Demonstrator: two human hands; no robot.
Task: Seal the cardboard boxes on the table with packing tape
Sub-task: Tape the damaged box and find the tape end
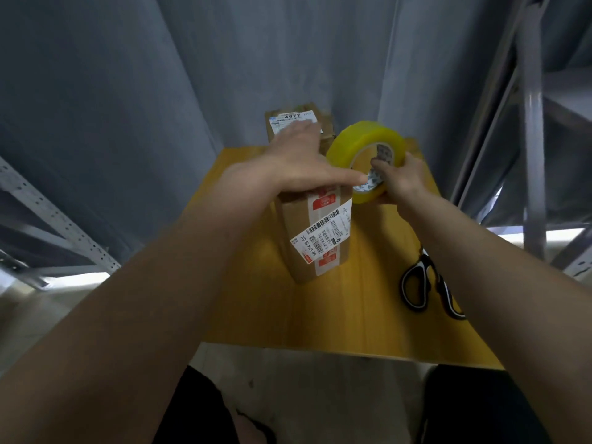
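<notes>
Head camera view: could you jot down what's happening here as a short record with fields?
Setting: yellow table
Near box: brown, barcode label on its side
Far box: behind it, label reads 4977
Left hand: lies flat on top of the near box
Right hand: grips the yellow tape roll
Scissors: lying on the table, untouched

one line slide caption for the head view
Left hand presses on a cardboard box; right hand grips the yellow tape roll.

glossy tape roll [365, 145], matt cardboard box [307, 219]
</notes>
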